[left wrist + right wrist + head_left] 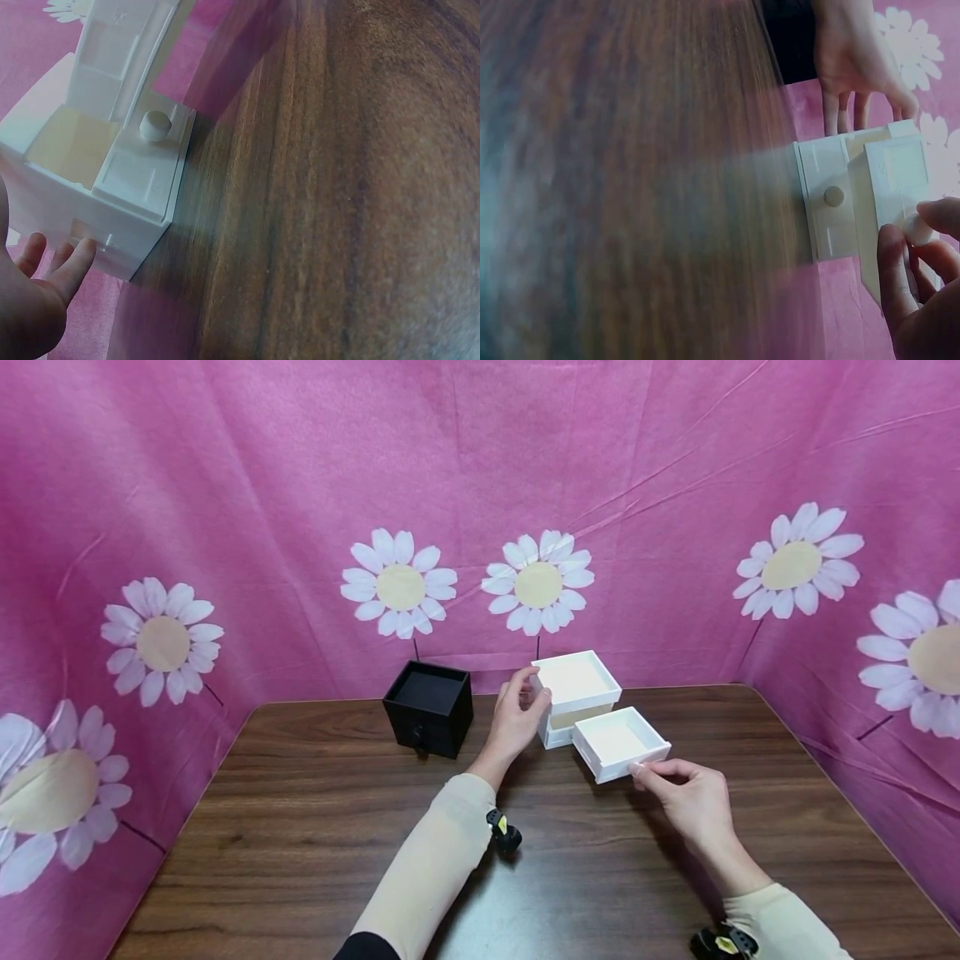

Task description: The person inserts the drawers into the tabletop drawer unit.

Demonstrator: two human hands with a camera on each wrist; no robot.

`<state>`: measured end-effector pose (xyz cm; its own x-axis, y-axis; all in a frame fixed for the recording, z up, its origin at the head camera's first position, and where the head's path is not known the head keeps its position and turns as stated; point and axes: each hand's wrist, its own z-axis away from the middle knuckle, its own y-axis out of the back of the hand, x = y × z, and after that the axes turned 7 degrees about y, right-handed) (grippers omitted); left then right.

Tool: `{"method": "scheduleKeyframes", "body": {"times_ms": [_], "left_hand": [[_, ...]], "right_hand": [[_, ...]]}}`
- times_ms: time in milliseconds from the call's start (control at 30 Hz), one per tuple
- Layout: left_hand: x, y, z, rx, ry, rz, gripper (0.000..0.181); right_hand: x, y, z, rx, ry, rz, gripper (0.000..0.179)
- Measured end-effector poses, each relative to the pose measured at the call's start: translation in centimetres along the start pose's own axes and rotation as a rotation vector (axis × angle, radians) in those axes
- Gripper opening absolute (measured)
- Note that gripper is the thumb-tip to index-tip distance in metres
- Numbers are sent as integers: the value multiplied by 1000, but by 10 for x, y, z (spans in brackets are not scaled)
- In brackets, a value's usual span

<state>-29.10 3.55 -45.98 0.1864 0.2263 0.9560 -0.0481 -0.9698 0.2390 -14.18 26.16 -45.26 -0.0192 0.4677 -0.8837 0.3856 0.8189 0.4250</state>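
Note:
A small white drawer cabinet [577, 681] stands toward the back of the table, with a beige upper slot showing. My left hand [513, 718] is at its left side, fingers fairly straight; in the left wrist view the fingertips [84, 251] touch the side wall. In front of the slot, a shallow white drawer [621, 739] is held above the table, its inside bare. My right hand [693, 797] pinches the drawer's round knob [917, 229] between thumb and fingers. Below the slot sits a lower drawer front with its own round white knob [155, 126].
To the left of the cabinet stands a black box [427, 706] with a recessed top and a knob low on its front. The wooden table [315, 827] ends at the back against a pink flowered cloth [285, 485].

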Motion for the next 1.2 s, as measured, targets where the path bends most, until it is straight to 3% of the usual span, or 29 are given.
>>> {"method": "scheduleKeyframes", "body": {"times_ms": [200,933,1200], "left_hand": [[0,0,-1,-2,-2,2,47],[-2,-1,-1,-1,-25,2,48],[0,-1,1,8,-6,-15,47]], "right_hand": [[-2,-3,0,-5,2,-39,27],[-10,-16,2,-12,0,-48,27],[-14,-22,3,-8,25,-28,24]]}}
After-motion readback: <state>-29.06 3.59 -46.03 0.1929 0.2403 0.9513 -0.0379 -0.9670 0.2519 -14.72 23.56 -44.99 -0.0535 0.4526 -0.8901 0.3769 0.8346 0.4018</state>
